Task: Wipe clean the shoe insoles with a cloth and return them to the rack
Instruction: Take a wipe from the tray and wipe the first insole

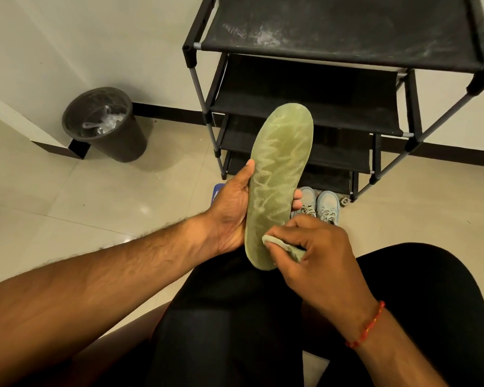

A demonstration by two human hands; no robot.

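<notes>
The insole (277, 188) is matt olive-green with a fine mesh-textured face, paler wavy streaks running across it; the cloth (284, 246) pressed on its heel is a soft, dull grey-green fabric; the rack (344, 37) has black fabric shelves, the top one smeared with whitish dust, on grey metal tubes with black plastic joints; the bin (106, 127) looks like matt black plastic, with crinkled clear film inside; the floor (67, 196) is glossy cream tile

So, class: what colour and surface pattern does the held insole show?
Olive green with a fine mesh texture and paler wavy streaks, on the insole in the head view.
</notes>
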